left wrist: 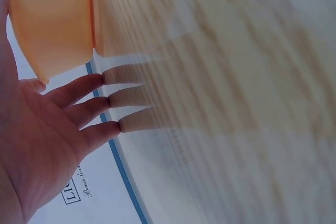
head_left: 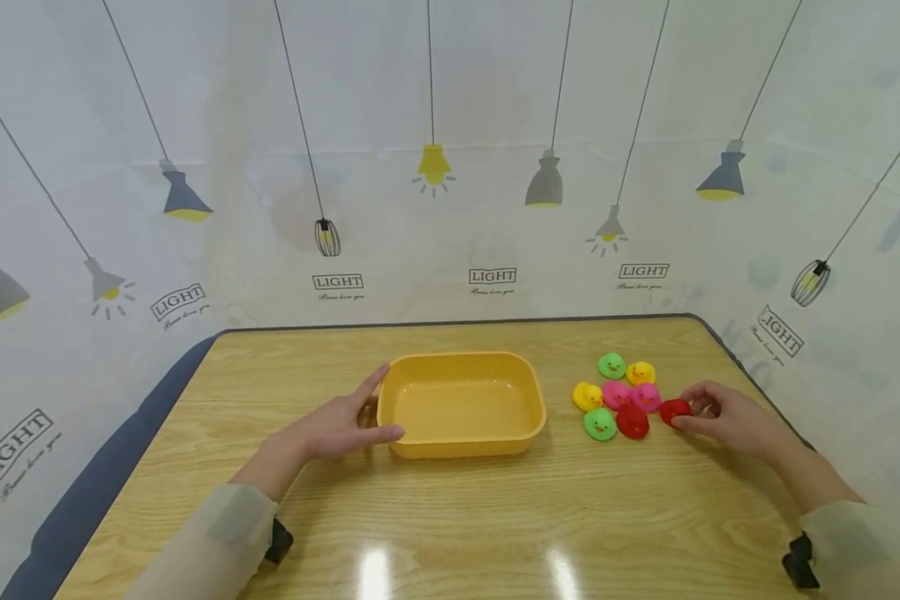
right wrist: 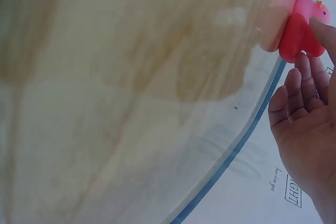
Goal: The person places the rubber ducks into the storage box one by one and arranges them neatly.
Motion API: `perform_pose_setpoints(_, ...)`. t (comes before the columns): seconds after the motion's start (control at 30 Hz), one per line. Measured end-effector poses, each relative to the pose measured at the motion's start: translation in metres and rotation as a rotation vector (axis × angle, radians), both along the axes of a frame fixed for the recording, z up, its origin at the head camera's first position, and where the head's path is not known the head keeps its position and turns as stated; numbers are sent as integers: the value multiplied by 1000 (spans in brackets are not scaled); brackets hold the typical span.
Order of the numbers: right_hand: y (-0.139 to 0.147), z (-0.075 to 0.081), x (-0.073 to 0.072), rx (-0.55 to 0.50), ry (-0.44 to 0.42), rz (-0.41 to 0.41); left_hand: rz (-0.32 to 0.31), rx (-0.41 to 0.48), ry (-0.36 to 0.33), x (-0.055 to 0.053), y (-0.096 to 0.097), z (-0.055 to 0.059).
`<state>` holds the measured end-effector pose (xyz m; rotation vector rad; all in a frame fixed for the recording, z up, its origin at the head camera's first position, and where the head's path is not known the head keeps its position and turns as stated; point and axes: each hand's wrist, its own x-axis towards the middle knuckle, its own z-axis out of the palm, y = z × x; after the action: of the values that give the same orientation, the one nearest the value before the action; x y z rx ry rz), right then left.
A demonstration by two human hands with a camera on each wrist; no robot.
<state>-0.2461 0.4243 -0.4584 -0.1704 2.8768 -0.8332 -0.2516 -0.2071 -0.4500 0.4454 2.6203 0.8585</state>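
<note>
1. Across the head view's wooden table (head_left: 450, 508), a yellow basin (head_left: 461, 448) sits near the middle. The left hand (head_left: 339, 425) is spread at its left end, the thumb on the near corner of the rim and the index finger by the far corner.
2. Off to the basin's right in the same view, the right hand (head_left: 731, 421) pinches a red duck (head_left: 674, 412) between thumb and fingers, at the right edge of a small group. The two hands are well apart.
3. Within that group lie a second red duck (head_left: 633, 422), two pink ducks (head_left: 617, 394), two yellow ducks (head_left: 587, 397) and two green ducks (head_left: 600, 424), close together. Behind the table hangs a pale cloth (head_left: 487, 100) printed with lamps and the word LIGHT.
4. From the left wrist, the left hand's fingers are fairly straight and fanned; three fingertips meet the glossy tabletop, which mirrors them, while the index finger touches the basin's side. The thumb is partly cut off by the picture's edge.
5. From the right wrist, the thumb and fingers are at the red duck, with pink just beyond it. Whether that duck touches the table is hard to tell.
</note>
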Motion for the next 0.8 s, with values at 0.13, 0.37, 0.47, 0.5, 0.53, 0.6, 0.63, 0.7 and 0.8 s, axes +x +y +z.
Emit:
perform_pose_setpoints(0.13,-1,1,-1,14,-14,-6,1,6,1,0,0,-1)
perform_pose_setpoints(0.37,-4,6,4,28,7,-27,-11,16,19,0,0,-1)
perform_pose_setpoints(0.47,-6,7,9,10,46,-26,-16,15,28,1,0,-1)
perform_pose_setpoints(0.5,-7,7,10,4,63,-24,-18,14,31,1,0,-1)
perform_pose_setpoints(0.53,-8,7,11,-3,81,-21,-17,14,32,1,-1,-1)
perform_pose_setpoints(0.6,-11,8,12,-18,118,-15,-16,12,31,2,-1,0)
perform_pose_setpoints(0.63,-13,9,13,-21,135,-14,-19,12,32,2,-1,0)
perform_pose_setpoints(0.7,-18,12,13,-25,170,-8,-20,14,32,1,-1,0)
perform_pose_setpoints(0.8,-27,17,12,-39,216,3,-18,17,33,1,-1,-1)
